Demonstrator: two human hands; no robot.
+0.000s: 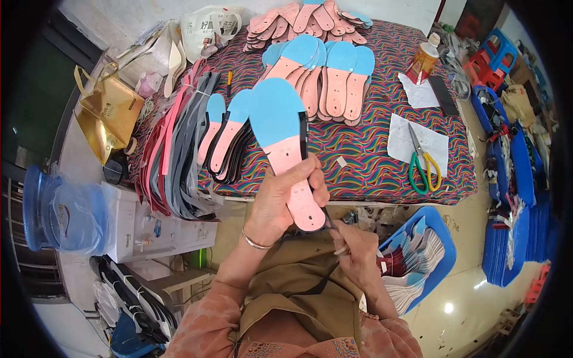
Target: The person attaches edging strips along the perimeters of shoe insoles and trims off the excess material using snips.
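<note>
My left hand [274, 200] grips a shoe insole [277, 122], blue at the toe end and pink toward the heel, raised above the table's front edge. Along the insole's right edge runs a black strip [303, 134], partly hidden by my fingers. At the heel, my right hand [355, 247] pinches a dark strip trailing from the insole. Left of the held insole, several black-edged insoles [224, 149] lie stacked together. Behind it is a spread pile of blue-and-pink insoles [337, 83].
Bundled pink and grey strips [182, 143] hang over the table's left side. Green-and-yellow scissors [421, 158] rest on paper at the right, with a bottle [425, 56] behind. A blue bin [444, 262] of insoles stands below right. More pink insoles [298, 24] are at the back.
</note>
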